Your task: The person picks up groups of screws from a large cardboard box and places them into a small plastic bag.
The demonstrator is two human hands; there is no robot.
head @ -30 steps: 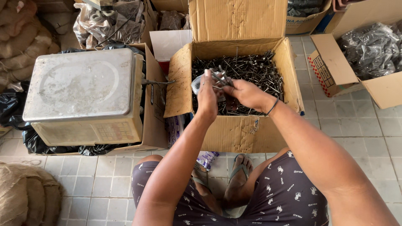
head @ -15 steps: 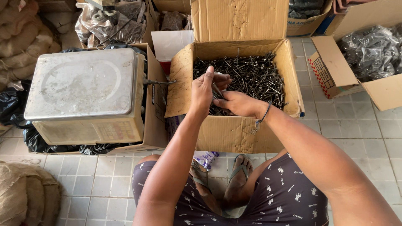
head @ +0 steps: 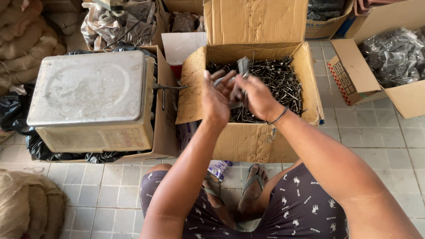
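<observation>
Both hands now raised higher above the open brown cardboard box [head: 252, 137]; our left hand [head: 215, 99] opens flat as backstop; right hand [head: 256, 96] pinches a bundle of dark steel nails [head: 242, 71] upright, over the box's near-left corner so strays drop in.

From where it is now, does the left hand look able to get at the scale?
Probably yes: the left hand is raised over the nail box, and the scale sits beside it with its top uncovered.
</observation>
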